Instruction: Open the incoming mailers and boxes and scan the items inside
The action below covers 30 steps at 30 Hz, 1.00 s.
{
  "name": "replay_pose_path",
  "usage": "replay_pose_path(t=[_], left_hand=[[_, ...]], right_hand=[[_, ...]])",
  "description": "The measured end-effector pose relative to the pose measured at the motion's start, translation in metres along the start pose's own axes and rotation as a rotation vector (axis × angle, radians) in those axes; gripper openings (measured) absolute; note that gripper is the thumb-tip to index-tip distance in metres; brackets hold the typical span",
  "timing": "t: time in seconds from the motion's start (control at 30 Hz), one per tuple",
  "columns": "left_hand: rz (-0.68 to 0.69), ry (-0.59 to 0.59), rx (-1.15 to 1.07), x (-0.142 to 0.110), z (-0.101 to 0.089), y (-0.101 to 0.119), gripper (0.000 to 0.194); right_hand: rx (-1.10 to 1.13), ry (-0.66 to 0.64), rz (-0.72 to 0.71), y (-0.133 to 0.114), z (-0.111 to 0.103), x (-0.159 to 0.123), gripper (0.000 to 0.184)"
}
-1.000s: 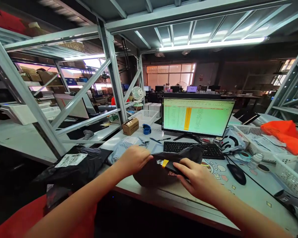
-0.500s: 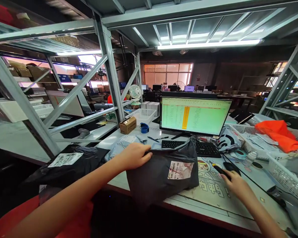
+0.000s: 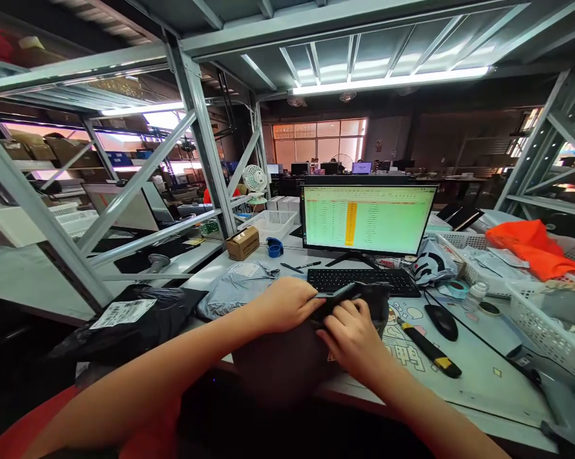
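A dark plastic mailer bag hangs over the front edge of the desk, its top edge raised and partly parted. My left hand is closed on the left part of that top edge. Beside it, my right hand has its fingers curled over the bag's rim, covering most of the bag's label. A black and yellow utility knife lies on the printed desk mat to the right of my right hand. What the bag holds is hidden.
Behind the bag stand a keyboard and a monitor. A grey parcel and a black labelled parcel lie to the left. On the right are a mouse, white baskets and a barcode scanner.
My right hand has put the utility knife down on the mat and moved left onto the bag's top edge. The bag has come nearer and its label is now mostly covered.
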State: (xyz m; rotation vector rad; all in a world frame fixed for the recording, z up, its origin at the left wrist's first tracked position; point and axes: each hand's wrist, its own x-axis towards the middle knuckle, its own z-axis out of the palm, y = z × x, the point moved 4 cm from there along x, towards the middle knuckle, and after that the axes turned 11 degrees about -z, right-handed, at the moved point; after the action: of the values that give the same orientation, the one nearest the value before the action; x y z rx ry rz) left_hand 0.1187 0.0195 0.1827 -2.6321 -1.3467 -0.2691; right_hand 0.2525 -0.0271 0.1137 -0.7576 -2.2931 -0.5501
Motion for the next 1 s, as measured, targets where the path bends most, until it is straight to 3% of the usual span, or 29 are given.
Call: replay_pose_path(t=[0.17,0.27,0.33,0.43,0.53,0.57,0.67,0.73,0.8,0.9,1.0], left_hand=[[-0.065,0.104,0.199,-0.001,0.011,-0.041,0.038],[-0.105,0.144,0.316,-0.002,0.018,-0.077,0.027],[-0.097,0.158,0.336,-0.001,0.022,-0.089,0.024],[-0.093,0.159,0.266,0.004,0.025,-0.081,0.028],[-0.073,0.153,0.148,0.01,0.023,-0.049,0.035],[-0.056,0.151,0.118,0.011,0.022,-0.037,0.036],[-0.017,0.128,0.056,0.008,0.022,-0.012,0.036],[-0.05,0.097,0.016,0.004,0.027,-0.01,0.035],[-0.115,0.051,-0.05,-0.004,0.035,-0.017,0.035],[-0.159,-0.039,-0.297,-0.029,0.054,-0.031,0.035],[-0.106,-0.147,-0.612,-0.069,0.079,-0.036,0.06]], right_hand=[[0.096,-0.013,-0.203,-0.01,-0.01,-0.039,0.026],[0.149,-0.048,-0.191,-0.005,-0.023,-0.078,0.027],[0.177,-0.102,-0.146,0.002,-0.029,-0.095,0.027],[0.203,-0.187,-0.086,0.006,-0.035,-0.094,0.026],[0.214,-0.272,-0.046,-0.002,-0.036,-0.064,0.015],[0.219,-0.329,-0.029,-0.004,-0.034,-0.053,0.021],[0.288,-0.601,0.071,-0.006,-0.016,-0.034,0.064],[0.361,-0.76,0.1,-0.006,-0.001,-0.037,0.072],[0.372,-0.835,0.101,-0.004,0.012,-0.047,0.051],[0.31,-0.846,0.126,0.004,0.027,-0.063,0.016],[0.334,-0.767,0.157,0.024,0.027,-0.068,0.016]])
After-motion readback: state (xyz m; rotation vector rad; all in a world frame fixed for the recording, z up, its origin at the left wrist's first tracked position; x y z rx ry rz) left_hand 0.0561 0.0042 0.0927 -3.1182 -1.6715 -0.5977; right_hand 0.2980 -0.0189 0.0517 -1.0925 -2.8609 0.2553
